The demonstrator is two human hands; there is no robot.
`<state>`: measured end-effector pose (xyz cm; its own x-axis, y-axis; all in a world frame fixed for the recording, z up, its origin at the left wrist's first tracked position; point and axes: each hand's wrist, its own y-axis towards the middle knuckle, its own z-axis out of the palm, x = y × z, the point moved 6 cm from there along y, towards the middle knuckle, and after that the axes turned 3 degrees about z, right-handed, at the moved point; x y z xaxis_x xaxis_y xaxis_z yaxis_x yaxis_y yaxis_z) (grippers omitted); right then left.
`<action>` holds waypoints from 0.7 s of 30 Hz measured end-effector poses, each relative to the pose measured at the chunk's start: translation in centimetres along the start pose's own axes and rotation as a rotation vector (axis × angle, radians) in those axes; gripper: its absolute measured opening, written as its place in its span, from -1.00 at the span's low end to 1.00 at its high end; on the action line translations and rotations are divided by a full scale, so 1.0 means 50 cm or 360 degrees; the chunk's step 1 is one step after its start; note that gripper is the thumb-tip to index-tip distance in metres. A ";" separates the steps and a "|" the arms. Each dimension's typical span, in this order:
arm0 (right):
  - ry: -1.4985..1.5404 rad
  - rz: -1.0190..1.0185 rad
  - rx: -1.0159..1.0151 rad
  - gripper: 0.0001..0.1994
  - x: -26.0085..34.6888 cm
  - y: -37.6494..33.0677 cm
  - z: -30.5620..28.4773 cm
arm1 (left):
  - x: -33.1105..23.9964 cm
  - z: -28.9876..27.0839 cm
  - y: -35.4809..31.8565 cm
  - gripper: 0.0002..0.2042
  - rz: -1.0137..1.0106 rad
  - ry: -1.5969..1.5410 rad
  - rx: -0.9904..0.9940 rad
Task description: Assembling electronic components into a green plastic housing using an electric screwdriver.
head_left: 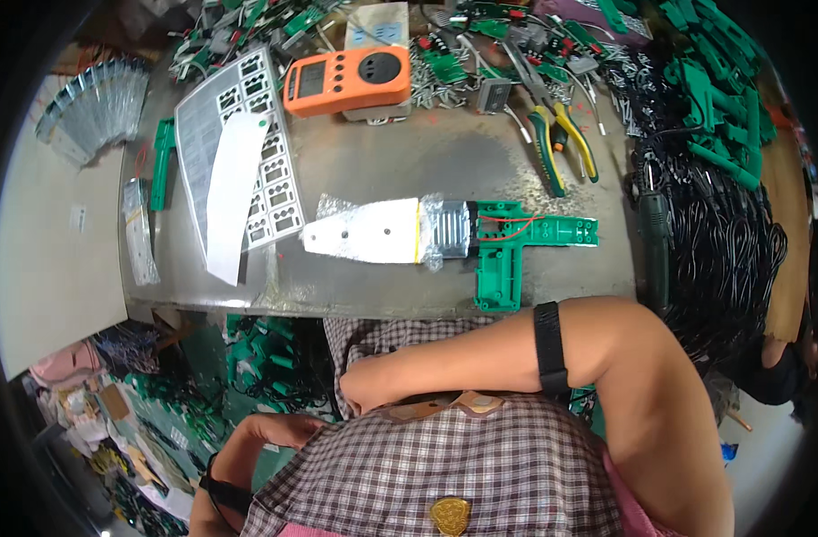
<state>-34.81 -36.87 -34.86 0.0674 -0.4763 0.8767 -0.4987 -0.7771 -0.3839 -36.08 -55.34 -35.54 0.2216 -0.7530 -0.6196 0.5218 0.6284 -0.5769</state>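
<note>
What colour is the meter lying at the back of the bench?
Orange, with a dark dial; the meter shows plainly in the head view.

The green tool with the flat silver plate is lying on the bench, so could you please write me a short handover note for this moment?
Left hand: low by the lap, below the bench edge, empty as far as can be seen.
Right hand: folded across the body, off the bench; whether its grip holds anything is hidden.
Green tool: flat on the metal bench, silver plate pointing left, red wire showing in the open handle.
Nearby: orange meter, green-and-yellow pliers, sheet of cut-out labels.
Done: plate sits on the tool body.
Left: the handle is still open; neither hand is on it.
</note>
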 end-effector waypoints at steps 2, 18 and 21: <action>-0.0210 -0.0286 -0.0125 -0.57 -0.018 0.002 0.017 | -0.012 -0.017 0.002 -0.54 -0.0052 0.0132 0.0135; 0.1136 0.0841 -0.2694 -0.69 -0.083 -0.899 -0.024 | -0.346 -0.360 -0.432 -0.69 0.2183 -0.0645 -0.2386; 0.0978 0.1108 -0.3173 -0.68 -0.045 -1.060 0.049 | -0.238 -0.435 -0.721 -0.63 0.2712 -0.0642 -0.2961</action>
<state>-6.40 4.39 -17.18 -0.4680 0.0527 0.8822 -0.3252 0.9179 -0.2274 -75.44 -64.77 -18.92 -0.3276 0.4168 -0.8479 -0.9370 -0.2586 0.2349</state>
